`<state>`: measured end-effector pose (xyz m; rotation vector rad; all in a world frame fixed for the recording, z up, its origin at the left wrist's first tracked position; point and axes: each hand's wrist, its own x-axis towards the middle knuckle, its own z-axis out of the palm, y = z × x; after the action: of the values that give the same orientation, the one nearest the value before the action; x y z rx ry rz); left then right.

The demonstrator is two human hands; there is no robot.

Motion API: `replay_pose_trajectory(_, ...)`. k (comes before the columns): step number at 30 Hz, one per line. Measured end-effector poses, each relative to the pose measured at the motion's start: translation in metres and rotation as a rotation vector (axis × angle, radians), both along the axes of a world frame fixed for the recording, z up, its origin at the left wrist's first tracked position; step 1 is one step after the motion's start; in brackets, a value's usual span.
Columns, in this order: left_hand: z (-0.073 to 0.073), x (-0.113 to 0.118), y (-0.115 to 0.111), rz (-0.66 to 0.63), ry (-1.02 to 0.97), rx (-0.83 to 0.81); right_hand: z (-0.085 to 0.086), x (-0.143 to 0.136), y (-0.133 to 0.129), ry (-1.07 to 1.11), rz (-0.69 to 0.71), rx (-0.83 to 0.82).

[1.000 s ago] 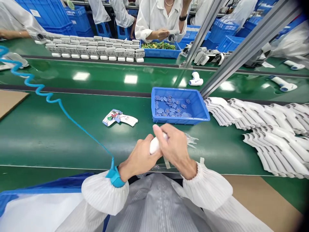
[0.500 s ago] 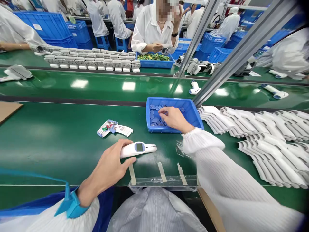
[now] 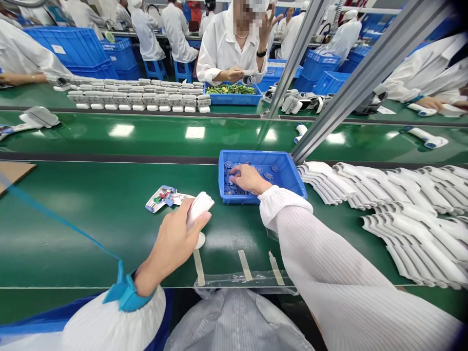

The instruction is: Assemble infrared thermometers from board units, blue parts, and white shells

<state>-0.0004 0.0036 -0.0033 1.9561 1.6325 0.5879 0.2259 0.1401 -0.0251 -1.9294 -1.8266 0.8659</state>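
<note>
My left hand [image 3: 174,240] is wrapped round a white handheld thermometer [image 3: 199,208], which it holds tilted with one end up over the bench; the screen is turned out of sight. Just beyond it lies an opened thermometer half [image 3: 163,197] with wires and a circuit board exposed. Inside a blue bin [image 3: 239,199] of small blue plastic parts [image 3: 268,175] is my right hand [image 3: 251,178]. Its fingers are curled together among the parts, and what they pinch, if anything, is hard to make out.
Stacked white shell halves [image 3: 413,234] cover the bench on the right. A slanting metal post [image 3: 351,92] rises behind the bin. Tape strips [image 3: 244,264] hold clear plastic at the front edge. Across the green conveyor [image 3: 157,131], a co-worker [image 3: 230,53] sits near rows of white units [image 3: 139,95].
My left hand has turned the thermometer from lying flat, screen up, to tilted upward. My right hand has moved slightly left within the bin. Units on the conveyor have shifted right.
</note>
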Motion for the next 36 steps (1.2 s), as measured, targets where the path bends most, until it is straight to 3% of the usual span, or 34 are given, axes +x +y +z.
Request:
replay_pose_trajectory(4,0.001,0.009,-0.001,-0.016,-0.286,-0.080,0.018,0.011,-0.026,0.217,-0.069,0.086)
replay_pose_trajectory(8,0.002,0.029,0.001,-0.007,-0.375,-0.040,0.041,0.004,-0.073,0.534,-0.049,0.074)
replay_pose_trajectory(12,0.001,0.040,0.003,-0.061,-0.436,-0.009,0.046,-0.011,-0.116,0.879,-0.026,0.039)
replay_pose_trajectory(18,0.005,0.039,-0.003,-0.149,-0.425,-0.041,0.040,-0.013,-0.137,0.552,0.028,0.364)
replay_pose_trajectory(23,0.002,0.041,-0.007,-0.238,-0.154,0.089,0.040,-0.012,-0.149,0.361,0.213,0.374)
replay_pose_trajectory(26,-0.004,0.045,-0.009,-0.272,0.036,0.196,0.034,-0.005,-0.158,0.248,0.205,0.405)
replay_pose_trajectory(29,-0.011,0.047,-0.016,-0.317,0.029,0.252,0.028,0.009,-0.170,0.200,0.221,0.373)
replay_pose_trajectory(31,-0.018,0.049,-0.021,-0.187,-0.054,0.292,0.026,0.016,-0.178,0.155,0.226,0.355)
replay_pose_trajectory(34,-0.032,0.054,-0.025,0.145,-0.103,0.263,0.019,0.013,-0.190,0.098,0.267,0.317)
replay_pose_trajectory(36,-0.038,0.059,-0.022,0.226,-0.059,0.248,0.014,0.004,-0.197,0.049,0.286,0.323)
